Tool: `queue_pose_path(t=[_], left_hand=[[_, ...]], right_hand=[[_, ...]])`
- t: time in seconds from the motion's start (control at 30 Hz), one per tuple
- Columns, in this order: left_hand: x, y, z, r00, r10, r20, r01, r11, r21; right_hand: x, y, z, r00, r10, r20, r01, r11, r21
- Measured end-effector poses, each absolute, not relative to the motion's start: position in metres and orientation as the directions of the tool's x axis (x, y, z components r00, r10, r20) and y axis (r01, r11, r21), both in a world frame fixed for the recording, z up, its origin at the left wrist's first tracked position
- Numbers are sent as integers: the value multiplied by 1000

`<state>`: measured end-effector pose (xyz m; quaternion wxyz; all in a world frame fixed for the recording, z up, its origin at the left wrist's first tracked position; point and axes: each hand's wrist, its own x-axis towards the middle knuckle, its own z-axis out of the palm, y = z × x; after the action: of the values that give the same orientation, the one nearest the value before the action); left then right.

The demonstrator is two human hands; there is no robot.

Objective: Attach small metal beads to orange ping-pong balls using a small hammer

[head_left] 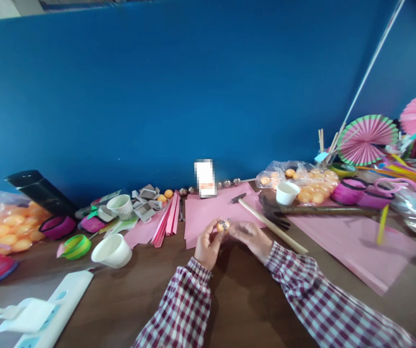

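My left hand is closed round a small orange ball, which has shiny silver bits on part of its surface. From the other side, my right hand reaches the ball's edge with its fingertips pinched together; what they hold, if anything, is too small to make out. Pink paper sheets lie just behind both hands. A small hammer with a pale wooden handle rests to the right of my right hand. Several shiny silver balls line the foot of the blue wall.
At left are a white power strip, a white cup, grey tile pieces and a bag of orange balls. A larger hammer, another white cup and paper fans are on the right.
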<state>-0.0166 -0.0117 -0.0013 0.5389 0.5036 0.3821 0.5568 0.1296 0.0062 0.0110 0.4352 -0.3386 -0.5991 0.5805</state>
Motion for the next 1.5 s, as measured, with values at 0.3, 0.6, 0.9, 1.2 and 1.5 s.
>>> queue_pose_path(t=[0.3, 0.6, 0.9, 1.2, 1.5], left_hand=[[-16, -12, 2, 80, 988, 134, -219, -113, 969], [-15, -13, 3, 90, 988, 124, -272, -95, 958], [-15, -14, 5, 74, 989, 127, -238, -106, 966], [-14, -14, 3, 78, 988, 135, -236, -113, 965], [-12, -18, 6, 62, 990, 130, -222, -113, 968]], right_hand=[[130, 4, 15, -402, 906, 130, -98, 99, -990], [131, 5, 12, -412, 901, 133, -113, 94, -989], [130, 3, 14, -430, 896, 107, -166, 38, -985], [129, 2, 14, -408, 906, 110, -139, 58, -989], [127, 0, 14, -347, 931, 109, -153, 59, -987]])
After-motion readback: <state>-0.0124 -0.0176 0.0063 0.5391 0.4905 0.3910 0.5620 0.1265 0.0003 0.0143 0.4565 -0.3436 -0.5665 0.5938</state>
